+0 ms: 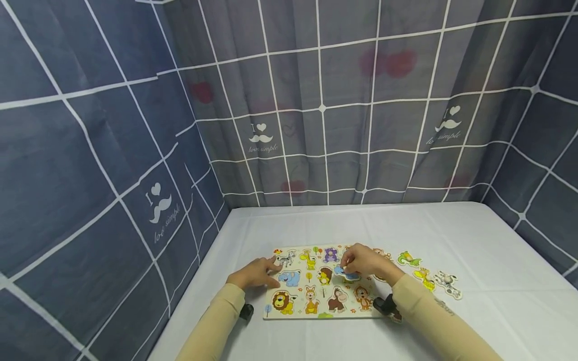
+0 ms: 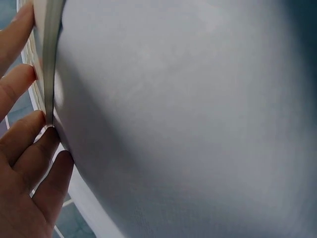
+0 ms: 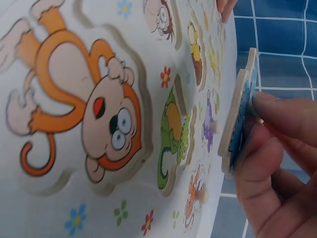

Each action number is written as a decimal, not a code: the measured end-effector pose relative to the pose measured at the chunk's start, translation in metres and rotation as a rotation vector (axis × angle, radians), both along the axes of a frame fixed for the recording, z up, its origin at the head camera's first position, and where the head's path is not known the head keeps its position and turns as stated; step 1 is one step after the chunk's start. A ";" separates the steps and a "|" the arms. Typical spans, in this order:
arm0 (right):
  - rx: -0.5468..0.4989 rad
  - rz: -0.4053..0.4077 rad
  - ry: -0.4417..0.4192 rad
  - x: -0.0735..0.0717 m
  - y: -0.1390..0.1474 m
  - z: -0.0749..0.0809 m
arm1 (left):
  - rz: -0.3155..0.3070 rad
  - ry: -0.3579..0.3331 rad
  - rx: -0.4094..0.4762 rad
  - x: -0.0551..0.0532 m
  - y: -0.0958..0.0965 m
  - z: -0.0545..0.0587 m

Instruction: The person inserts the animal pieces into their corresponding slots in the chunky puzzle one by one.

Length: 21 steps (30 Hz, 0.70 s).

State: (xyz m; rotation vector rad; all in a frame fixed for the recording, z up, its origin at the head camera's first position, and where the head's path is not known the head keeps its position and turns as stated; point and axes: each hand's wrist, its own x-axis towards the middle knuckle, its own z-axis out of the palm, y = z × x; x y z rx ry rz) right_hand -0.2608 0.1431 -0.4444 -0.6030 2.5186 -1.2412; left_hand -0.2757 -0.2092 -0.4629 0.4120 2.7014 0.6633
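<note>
A pale animal puzzle board [image 1: 296, 317] lies on the white table, filled with colourful animal pictures and pieces. My left hand [image 1: 255, 274] rests at its left edge; in the left wrist view its fingers [image 2: 22, 131] touch the board's side. Over the right half of the board, my right hand [image 1: 363, 259] pinches a blue animal puzzle piece [image 1: 346, 274] between thumb and fingers. The right wrist view shows this blue piece [image 3: 240, 114] tilted nearly edge-on, apart from the board; which animal it is cannot be told. Near it are a monkey [image 3: 69, 94] and a green crocodile picture [image 3: 173, 134].
Right of the board lie a loose green piece [image 1: 408, 258], a yellow piece [image 1: 424, 279] and a black-and-white piece [image 1: 447, 284]. The right forearm partly covers another piece by the board's lower right corner. Dark checked curtains [image 1: 298, 175] stand behind and beside the table.
</note>
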 end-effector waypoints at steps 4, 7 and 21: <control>0.013 -0.048 0.003 -0.001 -0.006 0.000 | 0.014 -0.003 -0.008 0.001 0.000 0.000; 0.012 -0.072 0.006 0.000 -0.011 0.001 | 0.016 -0.001 -0.010 0.002 0.000 0.001; 0.023 -0.054 0.027 0.002 -0.025 -0.002 | -0.016 0.016 -0.025 0.000 -0.001 -0.003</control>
